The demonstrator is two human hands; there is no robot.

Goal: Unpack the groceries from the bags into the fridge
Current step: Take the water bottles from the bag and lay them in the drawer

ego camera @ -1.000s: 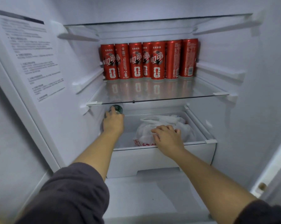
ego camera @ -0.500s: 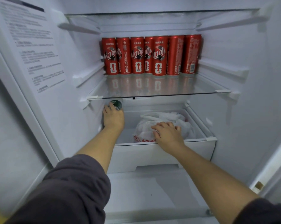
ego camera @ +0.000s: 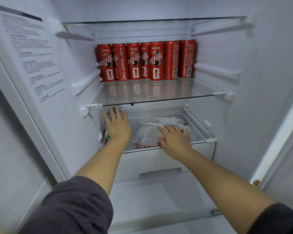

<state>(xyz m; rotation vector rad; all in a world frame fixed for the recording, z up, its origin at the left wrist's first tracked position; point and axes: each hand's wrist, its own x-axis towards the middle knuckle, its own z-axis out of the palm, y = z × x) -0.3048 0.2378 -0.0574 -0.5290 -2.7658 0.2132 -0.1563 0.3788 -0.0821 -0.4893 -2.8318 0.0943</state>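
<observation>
Head view, looking down both forearms into the open fridge. The left hand [ego camera: 118, 127] reaches into the left rear corner of the drawer [ego camera: 159, 160], its fingers straight and fanned against a green-marked can [ego camera: 115, 110]. Only the can's top and a sliver by the wrist show, and both are blurred. The hand looks to be steadying or nudging the can against the side wall rather than gripping it. I cannot tell where the thumb lies.

The right hand [ego camera: 174, 139] lies on a white plastic bag [ego camera: 150, 134] that sits in the same drawer, right of the can. Its fingers are gently bent over the bag's crumpled top, pressing and not pinching. That hold probably keeps the soft bag from slumping into the corner where the can is going.

Above the drawer, a glass shelf [ego camera: 159, 97] carries a row of red cans [ego camera: 145, 61] pushed to the back wall, upright and touching side by side. This leaves the shelf's front bare. A printed notice [ego camera: 34, 58] covers the left inner wall. Dark sleeves [ego camera: 75, 205] are pushed up both arms.

Most likely the can is being tucked low because it fits beside the bag. The bag itself is not yet emptied, so unpacking seems to be partway through.
</observation>
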